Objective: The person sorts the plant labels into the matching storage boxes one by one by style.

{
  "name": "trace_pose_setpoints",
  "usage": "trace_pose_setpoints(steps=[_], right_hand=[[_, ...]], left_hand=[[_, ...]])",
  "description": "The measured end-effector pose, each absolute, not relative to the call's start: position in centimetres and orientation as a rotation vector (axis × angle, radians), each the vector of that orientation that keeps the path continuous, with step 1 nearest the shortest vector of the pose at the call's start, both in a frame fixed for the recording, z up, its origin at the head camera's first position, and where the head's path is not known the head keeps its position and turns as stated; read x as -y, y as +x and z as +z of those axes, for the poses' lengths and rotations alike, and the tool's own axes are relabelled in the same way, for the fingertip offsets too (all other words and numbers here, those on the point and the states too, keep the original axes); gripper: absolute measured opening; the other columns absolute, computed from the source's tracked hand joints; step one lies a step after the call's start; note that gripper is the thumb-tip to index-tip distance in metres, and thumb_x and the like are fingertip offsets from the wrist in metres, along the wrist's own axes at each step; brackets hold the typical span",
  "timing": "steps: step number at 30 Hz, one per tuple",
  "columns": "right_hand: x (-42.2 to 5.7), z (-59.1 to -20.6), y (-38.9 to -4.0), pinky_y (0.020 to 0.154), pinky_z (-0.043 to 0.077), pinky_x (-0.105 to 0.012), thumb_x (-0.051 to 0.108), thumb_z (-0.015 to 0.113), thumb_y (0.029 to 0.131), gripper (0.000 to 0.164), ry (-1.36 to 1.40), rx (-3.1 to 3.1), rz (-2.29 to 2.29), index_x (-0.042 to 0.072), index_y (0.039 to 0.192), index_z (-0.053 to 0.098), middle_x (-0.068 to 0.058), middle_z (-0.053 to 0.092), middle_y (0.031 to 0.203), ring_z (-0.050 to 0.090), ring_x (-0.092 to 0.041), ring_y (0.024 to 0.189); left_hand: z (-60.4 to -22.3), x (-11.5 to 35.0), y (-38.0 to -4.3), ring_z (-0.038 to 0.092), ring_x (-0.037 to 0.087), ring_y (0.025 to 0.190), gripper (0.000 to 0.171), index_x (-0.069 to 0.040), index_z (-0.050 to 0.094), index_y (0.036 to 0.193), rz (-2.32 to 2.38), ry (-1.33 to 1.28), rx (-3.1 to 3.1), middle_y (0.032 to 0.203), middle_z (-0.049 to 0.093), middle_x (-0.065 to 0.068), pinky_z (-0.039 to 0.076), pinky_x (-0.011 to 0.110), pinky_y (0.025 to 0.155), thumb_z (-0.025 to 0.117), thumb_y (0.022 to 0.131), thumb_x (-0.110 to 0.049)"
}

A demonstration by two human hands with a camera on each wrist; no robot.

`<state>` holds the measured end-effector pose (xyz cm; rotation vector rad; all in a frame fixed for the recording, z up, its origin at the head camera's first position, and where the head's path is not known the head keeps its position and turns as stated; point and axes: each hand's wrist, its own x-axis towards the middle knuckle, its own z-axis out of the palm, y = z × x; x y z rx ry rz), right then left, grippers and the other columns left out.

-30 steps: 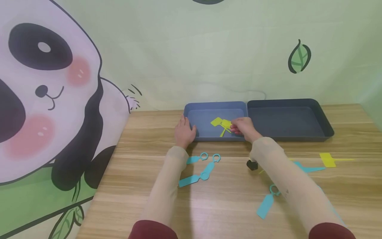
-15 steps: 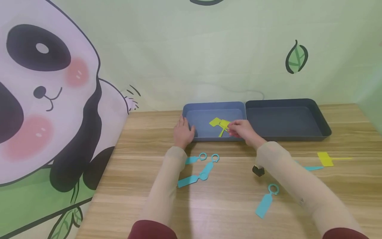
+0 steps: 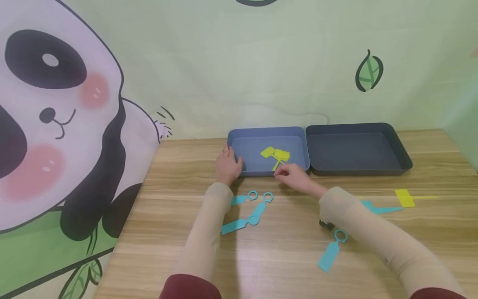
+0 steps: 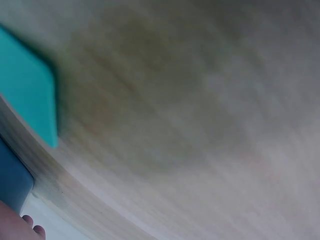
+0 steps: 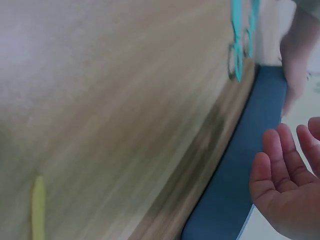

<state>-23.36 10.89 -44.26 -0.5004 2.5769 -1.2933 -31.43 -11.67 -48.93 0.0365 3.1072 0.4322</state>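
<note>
My left hand (image 3: 228, 166) rests on the left end of the blue tray (image 3: 248, 145), its fingers straight over the wall. Over that tray's front rim is my right hand (image 3: 295, 177), fingers loosely bent; in the right wrist view the same hand (image 5: 290, 185) holds nothing visible. Several yellow flag-shaped plastic tags (image 3: 281, 155) lie crossed inside the tray, just beyond the right fingertips. Turquoise plastic tags with ring ends (image 3: 234, 226) lie on the table beside my left forearm, and one turquoise tag (image 4: 30, 90) looms close in the left wrist view.
A dark grey tray (image 3: 358, 151) stands against the blue one on its right. Nearer me lies another ringed turquoise tag (image 3: 328, 257). Beyond my right sleeve are a yellow tag (image 3: 405, 198) and a pointed turquoise piece (image 3: 386, 210). A printed cloth (image 3: 284, 74) hangs behind the table.
My right hand has let go of a yellow tag, which lies with the others in the blue tray, and has drawn back toward me to the front rim. The left hand stays put.
</note>
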Motion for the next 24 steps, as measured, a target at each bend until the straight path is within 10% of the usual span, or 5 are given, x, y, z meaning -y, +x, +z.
trace_pose_setpoints(steps=[24], right_hand=[[-8.4,-46.9,-20.3,0.097,0.031,-0.058,0.029,0.054,0.084,0.055,-1.083,-2.728,-0.421,0.012,0.134,0.038,-0.023,0.036,0.136,0.03,-0.04,0.127]], left_hand=[[-49.0,11.6,-31.7,0.018,0.027,0.135,0.062,0.0,0.022,0.139,0.421,0.049,-3.116,0.149,0.01,0.014,0.019,0.039,0.11,0.031,0.091,-0.039]])
